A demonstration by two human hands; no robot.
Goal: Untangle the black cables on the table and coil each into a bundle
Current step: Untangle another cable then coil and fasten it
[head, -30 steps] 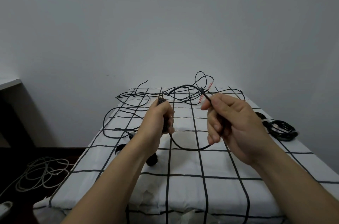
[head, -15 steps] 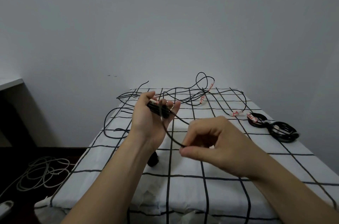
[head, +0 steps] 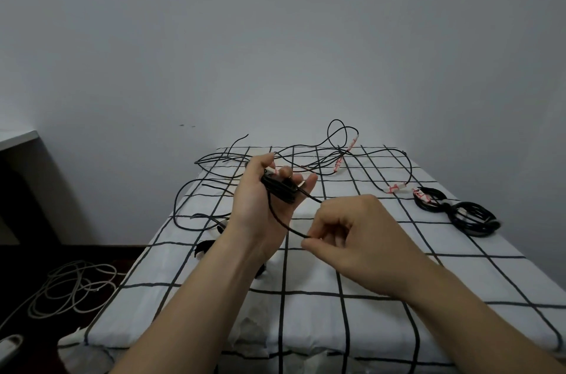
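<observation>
above the middle of the table point(head: 337, 312), the left hand point(head: 263, 202) is gripping a small half-wound bundle point(head: 278, 188) while the right hand point(head: 352, 232) is pinching its loose cable point(head: 288, 229). two finished coils point(head: 477, 228) are lying at the table's right edge. a tangle point(head: 337, 156) is sprawling across its far end, so much seems left.

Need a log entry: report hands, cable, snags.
Left hand holds small coil in palm. Right hand pinches its free cable run. Loose tangle behind hands, uncoiled; coiled bundles far right.
</observation>
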